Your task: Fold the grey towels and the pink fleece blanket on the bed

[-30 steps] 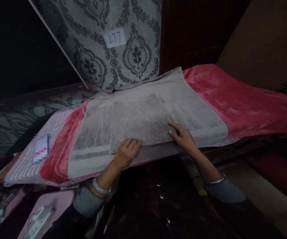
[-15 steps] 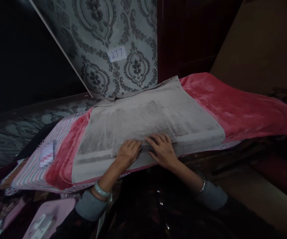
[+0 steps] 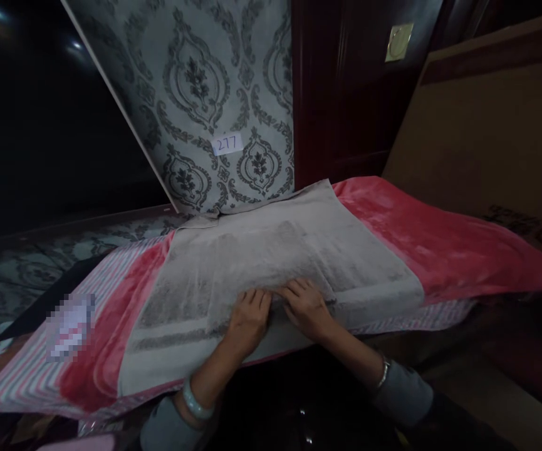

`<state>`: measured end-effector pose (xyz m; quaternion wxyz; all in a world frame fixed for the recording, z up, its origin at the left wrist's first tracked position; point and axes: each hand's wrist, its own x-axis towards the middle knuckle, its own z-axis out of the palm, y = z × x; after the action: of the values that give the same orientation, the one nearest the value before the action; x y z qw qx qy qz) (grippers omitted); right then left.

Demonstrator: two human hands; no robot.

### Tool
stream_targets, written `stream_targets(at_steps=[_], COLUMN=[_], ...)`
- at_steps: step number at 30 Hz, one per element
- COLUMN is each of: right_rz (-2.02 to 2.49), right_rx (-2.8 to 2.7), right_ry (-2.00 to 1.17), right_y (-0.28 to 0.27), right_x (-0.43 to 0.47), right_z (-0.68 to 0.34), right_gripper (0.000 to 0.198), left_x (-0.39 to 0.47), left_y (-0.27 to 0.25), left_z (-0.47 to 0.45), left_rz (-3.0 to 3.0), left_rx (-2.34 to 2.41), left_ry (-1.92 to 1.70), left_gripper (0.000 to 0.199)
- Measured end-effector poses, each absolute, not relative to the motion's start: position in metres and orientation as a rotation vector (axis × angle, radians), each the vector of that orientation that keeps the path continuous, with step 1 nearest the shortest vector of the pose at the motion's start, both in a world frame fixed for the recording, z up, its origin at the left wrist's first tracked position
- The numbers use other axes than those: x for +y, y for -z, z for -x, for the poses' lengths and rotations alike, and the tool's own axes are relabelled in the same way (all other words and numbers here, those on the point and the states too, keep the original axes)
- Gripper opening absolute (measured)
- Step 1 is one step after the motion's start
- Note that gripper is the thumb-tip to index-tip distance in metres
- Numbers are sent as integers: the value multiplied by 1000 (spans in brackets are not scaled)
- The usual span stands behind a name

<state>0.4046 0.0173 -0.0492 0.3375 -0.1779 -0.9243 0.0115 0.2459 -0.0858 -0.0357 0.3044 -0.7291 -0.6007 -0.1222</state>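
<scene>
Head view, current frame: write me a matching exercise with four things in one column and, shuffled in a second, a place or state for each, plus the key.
Column one
1. gray towel
2. card marked 277
3. left hand
4. right hand

Column two
A. on the patterned wall
B. silvery band on its arm
C. spread over red cloth
D. pale, rounded bangle on its arm

Right pairs: 1-C, 2-A, 3-D, 4-B

The one head view looks forward and down from beyond the near edge of the cloth-covered surface [image 3: 393,235], close up, with the grey cloth [image 3: 261,254] mid-frame and the patterned wall [image 3: 198,81] past the far edge
</scene>
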Motion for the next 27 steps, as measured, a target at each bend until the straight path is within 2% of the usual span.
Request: stream_targets(at_steps=[11, 17, 20, 22, 24, 27], right_rz=[536, 508, 605, 713, 756, 590], right_rx=[-2451, -2230, -1960, -1750, -1532, -1244], right_ry=[-108, -348, -664, -1002, -1463, -2216], right_y=[36, 44, 57, 65, 70, 70], right_x=[26, 60, 80, 88, 89, 79], right_z=[-411, -451, -465, -469, -468, -455], right_gripper=[52, 60, 62, 63, 66, 73], left_x=[-84, -74, -61, -49, -36, -22], left_y=[9, -53, -102, -135, -169, -215], left_z=[-236, -219, -206, -198, -192, -185], left_rz=[1975, 2063, 2071, 2087, 2094, 2126], left_rx=[-1568, -1722, -1833, -1872, -1905, -1897], left_ry=[252, 258, 274, 294, 315, 366], left_gripper=[25, 29, 27, 24, 19, 16])
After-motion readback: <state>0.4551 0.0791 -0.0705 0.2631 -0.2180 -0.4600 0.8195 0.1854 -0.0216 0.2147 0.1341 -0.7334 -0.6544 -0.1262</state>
